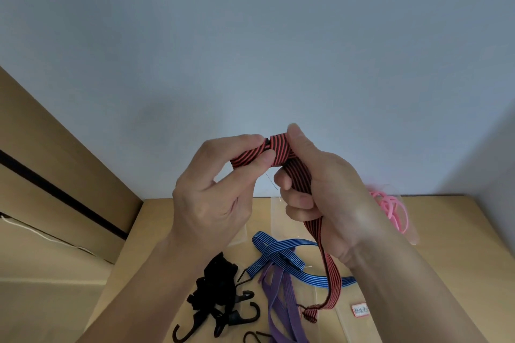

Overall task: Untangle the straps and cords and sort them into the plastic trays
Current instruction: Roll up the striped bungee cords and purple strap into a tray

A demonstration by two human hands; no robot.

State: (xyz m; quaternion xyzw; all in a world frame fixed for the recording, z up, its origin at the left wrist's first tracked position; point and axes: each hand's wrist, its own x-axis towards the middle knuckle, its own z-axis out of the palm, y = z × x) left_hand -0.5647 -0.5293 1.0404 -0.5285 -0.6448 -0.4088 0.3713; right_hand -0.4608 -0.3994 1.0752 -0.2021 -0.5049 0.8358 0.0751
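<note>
Head view: both hands are working a knot in the red-and-black striped flat elastic strap (278, 152), holding it up in the air at frame centre, above the tan tabletop (446, 245). The left hand (211, 198) is pinching the short end at 9 o'clock of the knot between thumb and fingers. The right hand (320, 189) is gripping the strap just under the knot, fingers curled round it, thumb pressing on the wrap. The tail is hanging toward 6 o'clock, its frayed tip down near the tabletop; can't tell if it's touching.

Progress, my read: early-to-mid. The thin pink cord (390, 207) at 4 o'clock is looking sorted, seemingly lying in a clear plastic tray (411, 231). Waiting loose at 6 o'clock: a blue-and-black striped strap (278, 255) crossing over a purple flat strap (281, 303). At 7 o'clock, a black strap bundle with hooks (217, 284). Other trays are too transparent to place reliably.
</note>
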